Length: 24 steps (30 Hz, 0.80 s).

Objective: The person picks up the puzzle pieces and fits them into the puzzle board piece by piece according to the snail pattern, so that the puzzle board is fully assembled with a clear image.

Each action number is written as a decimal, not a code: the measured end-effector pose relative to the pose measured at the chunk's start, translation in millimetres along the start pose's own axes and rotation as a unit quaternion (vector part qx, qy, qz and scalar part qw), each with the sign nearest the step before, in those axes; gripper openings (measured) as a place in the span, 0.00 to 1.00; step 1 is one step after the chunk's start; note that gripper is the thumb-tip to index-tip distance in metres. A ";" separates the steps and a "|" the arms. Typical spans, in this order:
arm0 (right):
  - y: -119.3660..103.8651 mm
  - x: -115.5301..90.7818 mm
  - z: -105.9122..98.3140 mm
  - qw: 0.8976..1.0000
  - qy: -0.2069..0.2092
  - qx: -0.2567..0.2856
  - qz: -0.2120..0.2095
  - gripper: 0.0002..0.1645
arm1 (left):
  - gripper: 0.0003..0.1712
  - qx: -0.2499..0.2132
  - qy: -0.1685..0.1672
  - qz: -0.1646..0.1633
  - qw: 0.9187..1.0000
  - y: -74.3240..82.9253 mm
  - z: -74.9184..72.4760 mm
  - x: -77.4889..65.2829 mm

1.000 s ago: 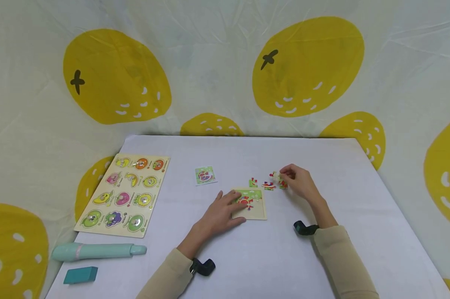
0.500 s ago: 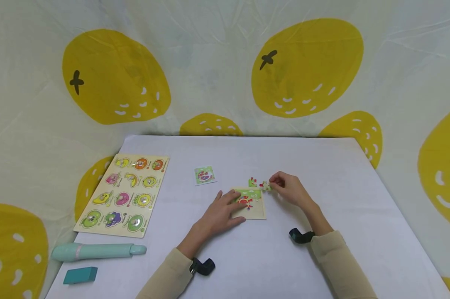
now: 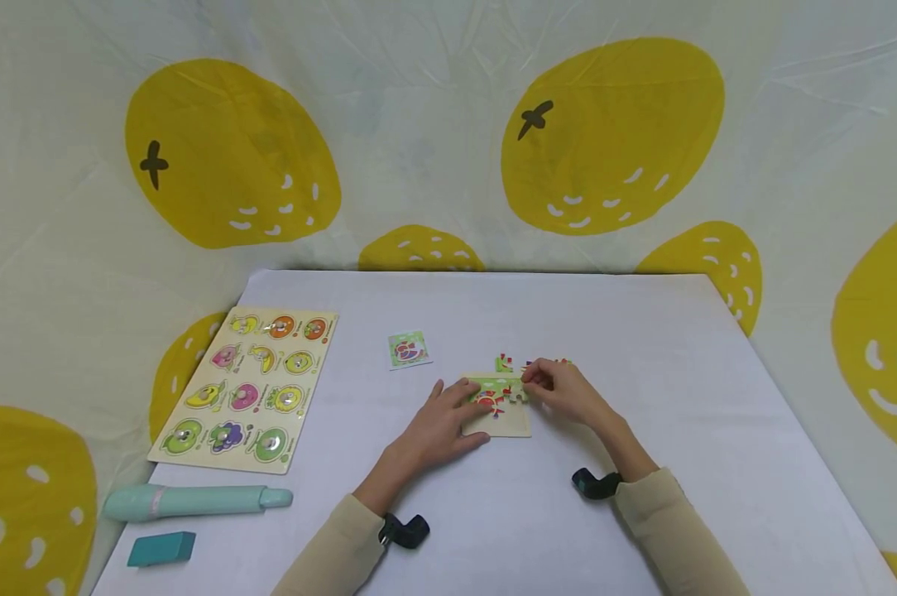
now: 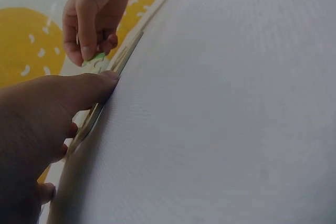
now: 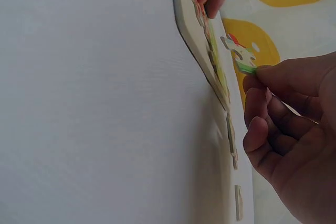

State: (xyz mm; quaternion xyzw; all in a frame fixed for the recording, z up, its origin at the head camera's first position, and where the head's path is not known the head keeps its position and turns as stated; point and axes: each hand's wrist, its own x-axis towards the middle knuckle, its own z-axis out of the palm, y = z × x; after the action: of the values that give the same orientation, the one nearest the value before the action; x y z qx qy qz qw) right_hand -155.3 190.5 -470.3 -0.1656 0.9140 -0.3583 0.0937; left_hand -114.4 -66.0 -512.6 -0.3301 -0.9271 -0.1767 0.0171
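Observation:
In the head view my left hand rests on a small wooden puzzle tray, fingers spread over its left side. Part of a red and green picture shows beside the fingertips. My right hand pinches a puzzle piece between thumb and index finger, just above the tray's upper right part. That piece is pale green with a red patch and stands tilted in the right wrist view. One loose piece lies behind the tray; others are partly hidden by my right hand. The left wrist view shows my left thumb along the tray's edge.
A picture card lies behind my left hand. At the left are a fruit puzzle board, a mint-green tube-shaped object and a teal block. A patterned cloth hangs behind the white table.
My right hand has moved left and nearer, carrying the puzzle piece from the group of loose pieces to above the tray. My left hand has stayed on the tray.

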 end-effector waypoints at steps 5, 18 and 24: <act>1.7 -0.8 7.1 1.000 -0.014 0.003 -0.007 0.05 | 0.28 -0.001 0.001 0.000 1.000 0.5 0.8 0.5; 0.6 -1.8 13.8 1.000 -0.026 -0.010 0.012 0.03 | 0.35 0.026 -0.004 -0.012 1.000 9.3 7.2 5.4; 0.7 -1.9 16.1 1.000 -0.020 -0.023 -0.005 0.04 | 0.35 0.062 -0.003 -0.012 0.998 11.3 10.9 5.7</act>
State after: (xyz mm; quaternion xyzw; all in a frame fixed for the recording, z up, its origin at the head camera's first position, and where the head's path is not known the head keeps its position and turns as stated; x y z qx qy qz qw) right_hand -149.0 181.6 -482.4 -0.1790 0.9191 -0.3344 0.1066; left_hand -110.9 -50.8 -518.4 -0.3181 -0.9401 -0.1184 0.0324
